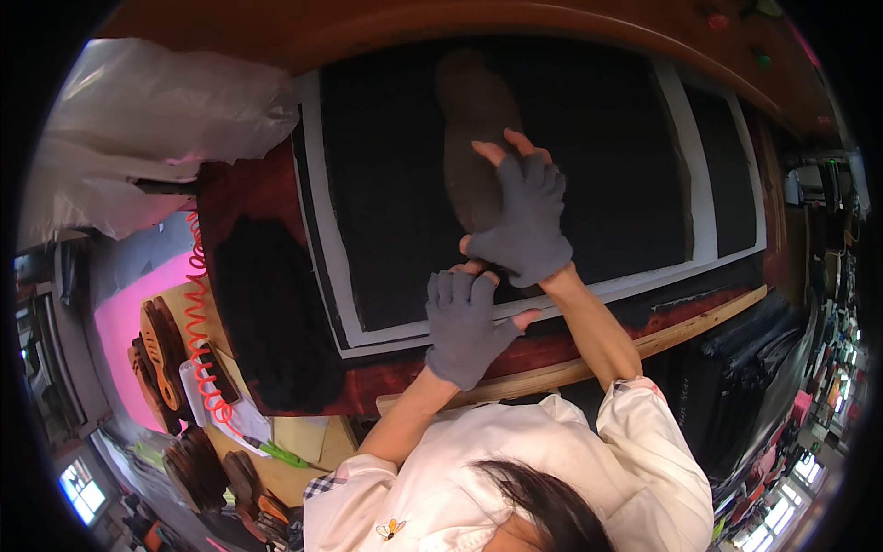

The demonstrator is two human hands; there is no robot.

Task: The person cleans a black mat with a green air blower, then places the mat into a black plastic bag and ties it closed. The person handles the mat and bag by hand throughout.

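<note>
Looking down from the head, I see the brown sole-shaped form [469, 129] against the black panel [598, 120]. The right hand [524, 216] spreads wide over its lower part, likely steadying it; the left hand [462, 317], thumb well out, is near the lower end. Neither of the 2 grips looks closed. Grey borders [690, 175] leave room rightward, less toward the bench [241, 189]'s wooden edge [704, 320]
</note>
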